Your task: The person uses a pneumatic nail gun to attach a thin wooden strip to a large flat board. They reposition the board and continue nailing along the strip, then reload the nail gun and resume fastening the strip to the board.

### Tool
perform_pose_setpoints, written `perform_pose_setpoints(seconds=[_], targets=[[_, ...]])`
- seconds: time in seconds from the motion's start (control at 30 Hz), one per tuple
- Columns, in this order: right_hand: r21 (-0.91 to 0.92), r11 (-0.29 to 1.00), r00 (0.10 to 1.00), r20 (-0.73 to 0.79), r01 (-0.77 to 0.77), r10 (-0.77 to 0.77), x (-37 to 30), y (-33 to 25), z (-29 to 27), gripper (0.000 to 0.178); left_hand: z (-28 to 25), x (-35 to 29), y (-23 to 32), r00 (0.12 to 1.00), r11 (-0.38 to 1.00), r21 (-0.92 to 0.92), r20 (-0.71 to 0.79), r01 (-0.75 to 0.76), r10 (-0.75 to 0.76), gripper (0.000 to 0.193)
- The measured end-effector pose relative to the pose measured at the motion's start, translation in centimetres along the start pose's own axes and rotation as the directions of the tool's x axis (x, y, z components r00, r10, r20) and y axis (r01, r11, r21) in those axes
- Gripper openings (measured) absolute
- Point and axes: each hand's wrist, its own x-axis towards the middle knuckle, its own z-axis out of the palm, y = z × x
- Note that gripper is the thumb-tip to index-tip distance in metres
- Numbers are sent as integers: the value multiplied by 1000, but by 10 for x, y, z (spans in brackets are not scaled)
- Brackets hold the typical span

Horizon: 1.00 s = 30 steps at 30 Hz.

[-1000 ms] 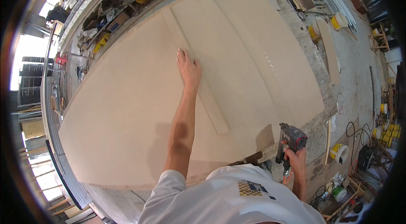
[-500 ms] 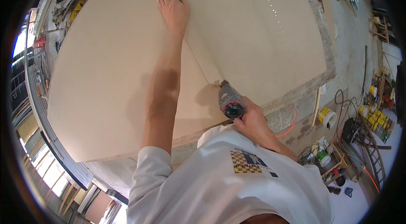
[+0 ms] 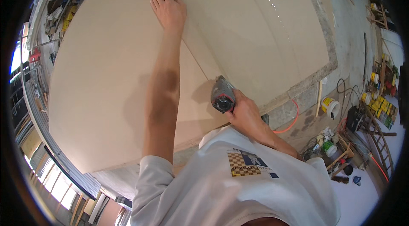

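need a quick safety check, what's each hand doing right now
Left hand: open, laid flat on the long, thin, tan wood-like strip.
Right hand: closed, holding the dark grey power tool with red trim.

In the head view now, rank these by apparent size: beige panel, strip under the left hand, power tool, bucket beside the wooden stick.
1. Beige panel
2. Strip
3. Power tool
4. Bucket, farther from the camera, so its true rank against the power tool is unsure
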Motion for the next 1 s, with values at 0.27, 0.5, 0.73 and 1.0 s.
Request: perform_pose_setpoints(seconds=[0.27, 0.5, 0.73, 1.0], targets=[[17, 998, 996, -68, -57, 58, 2, -8, -1, 40, 8, 77, -25, 1000, 998, -68, -9, -16, 16, 66], [40, 984, 984, 18, -175, 175, 3, -17, -4, 43, 35, 228, -88, 996, 991, -105, -6, 86, -87, 68], [61, 962, 960, 105, -267, 260, 9, -14, -14, 59, 62, 232, -85, 990, 997, -81, -138, -1, -10, 58], [66, 978, 977, 89, -200, 194, 10, -15, -16, 50, 59, 230, -83, 982, 1000, 10, -188, 2, 0, 55]])
